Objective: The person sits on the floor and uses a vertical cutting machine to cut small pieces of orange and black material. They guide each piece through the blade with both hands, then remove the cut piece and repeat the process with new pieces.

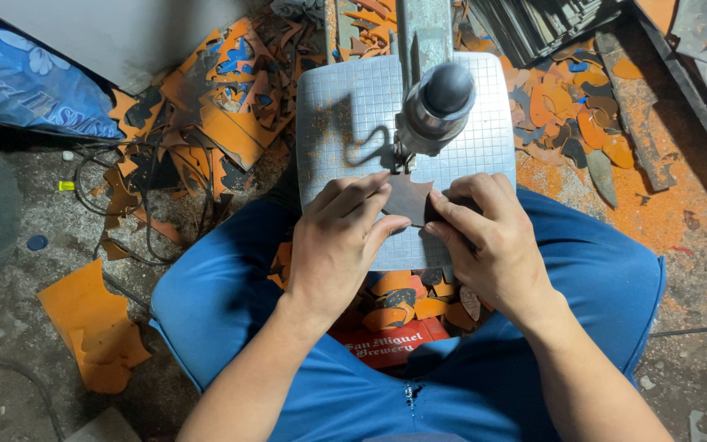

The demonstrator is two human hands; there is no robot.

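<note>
A small dark brown sheet piece [410,199] with jagged corners lies flat on the grey gridded saw table [345,106]. My left hand [339,241] presses its left side with the fingertips. My right hand [488,237] pinches and holds down its right edge. Both hands sit at the table's near edge, above my knees in blue trousers [222,303]. Directly behind the piece rises the saw head [438,102], a round metal cylinder with a dark cap, on its arm [424,33].
Orange, black and blue offcuts [222,98] litter the floor to the left, and more orange ones [574,123] to the right. A red crate [386,344] of scraps stands between my legs. Cables [137,213] lie left, a blue sack [26,78] far left, dark stacked sheets [542,24] behind.
</note>
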